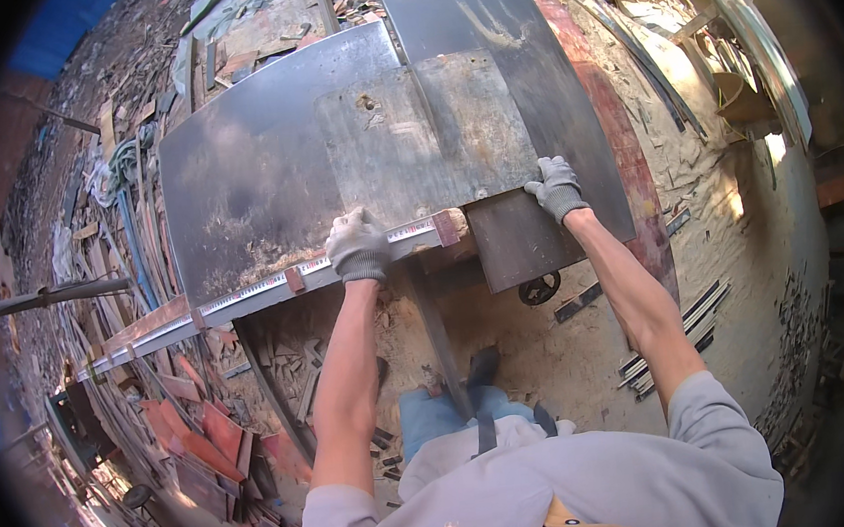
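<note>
A worn grey panel (382, 152) lies flat across the middle of a dark metal work table (234, 180), with a narrow dark line running partway down it. My left hand (358, 247), in a pale grey knit glove, is closed at the panel's near left corner, over a white ruled rail (263, 285). What sits under those curled fingers is hidden. At the near right corner, my right hand (558, 189), gloved alike, grips the panel's edge. Just below that hand is a smaller dark plate (521, 245). A reddish-brown block (449, 227) stands on the rail between my hands.
A black handwheel (540, 289) and a metal leg (433, 328) show under the table. Reddish sheet scraps (196, 439) pile up at lower left. Thin dark strips (675, 340) lie on the floor at right. A grey pole (53, 296) juts in from the left.
</note>
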`<state>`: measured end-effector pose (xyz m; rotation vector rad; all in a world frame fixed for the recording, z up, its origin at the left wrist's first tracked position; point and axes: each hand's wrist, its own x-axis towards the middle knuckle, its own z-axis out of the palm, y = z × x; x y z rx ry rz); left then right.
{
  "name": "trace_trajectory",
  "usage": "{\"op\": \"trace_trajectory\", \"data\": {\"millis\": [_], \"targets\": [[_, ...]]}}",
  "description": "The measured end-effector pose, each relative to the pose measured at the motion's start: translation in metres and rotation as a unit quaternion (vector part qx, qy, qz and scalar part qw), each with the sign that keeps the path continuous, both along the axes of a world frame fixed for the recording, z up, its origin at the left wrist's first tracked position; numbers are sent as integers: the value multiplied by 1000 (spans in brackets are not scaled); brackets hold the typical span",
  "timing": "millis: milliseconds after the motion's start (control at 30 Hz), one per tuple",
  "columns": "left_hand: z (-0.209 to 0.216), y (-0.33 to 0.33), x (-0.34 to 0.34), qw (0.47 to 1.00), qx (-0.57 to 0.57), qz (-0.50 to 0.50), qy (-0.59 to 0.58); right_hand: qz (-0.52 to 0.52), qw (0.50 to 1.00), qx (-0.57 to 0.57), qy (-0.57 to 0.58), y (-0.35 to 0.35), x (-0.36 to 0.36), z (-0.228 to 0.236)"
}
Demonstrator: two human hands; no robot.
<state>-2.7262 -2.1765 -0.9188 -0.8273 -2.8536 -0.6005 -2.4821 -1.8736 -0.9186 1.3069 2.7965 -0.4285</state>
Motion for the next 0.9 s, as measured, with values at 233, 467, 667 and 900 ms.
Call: {"op": "trace_trajectory", "data": {"millis": [233, 467, 667, 900], "targets": [[15, 25, -37, 999, -1, 5, -35, -16, 999, -19, 19, 26, -37, 4], [30, 65, -82, 994, -56, 2, -94, -114, 988, -65, 79, 64, -72, -6], [29, 81, -115, 993, -87, 13, -77, -170, 936, -276, 134, 45, -43, 18], [1, 25, -35, 999, -50, -5, -8, -364, 626, -460, 513, -54, 100, 21]]}}
